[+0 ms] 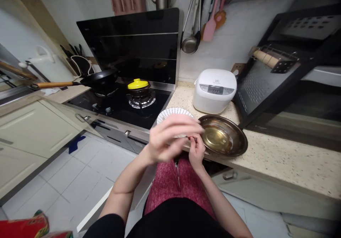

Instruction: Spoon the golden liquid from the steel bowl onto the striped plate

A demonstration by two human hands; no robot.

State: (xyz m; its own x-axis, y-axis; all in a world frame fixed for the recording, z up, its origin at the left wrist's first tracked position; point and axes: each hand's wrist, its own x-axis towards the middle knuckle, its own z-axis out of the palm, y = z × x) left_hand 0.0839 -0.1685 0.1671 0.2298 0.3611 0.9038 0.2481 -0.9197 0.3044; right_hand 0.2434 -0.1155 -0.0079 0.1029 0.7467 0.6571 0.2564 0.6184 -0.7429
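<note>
My left hand [169, 136] is raised in front of the striped plate, fingers stretched out and thumb apart, slightly blurred. Just right of it, my right hand [196, 152] has thumb and fingertips pinched together. A small reddish bit shows at those fingertips, too small to name. Behind my left hand lies a white plate [174, 111] with dark lines on its rim, mostly covered from view. A wide metal basin [241, 138] stands on the counter right beside my right hand, with shallow yellowish liquid in it.
A white rice cooker [215, 92] stands behind the basin. On the black stove [117, 108] are a wok [99, 80] with a wooden handle and a pot with a yellow lid [137, 84]. A dark rack [266, 74] borders the counter at right. Below me a cabinet door [96, 207] stands ajar.
</note>
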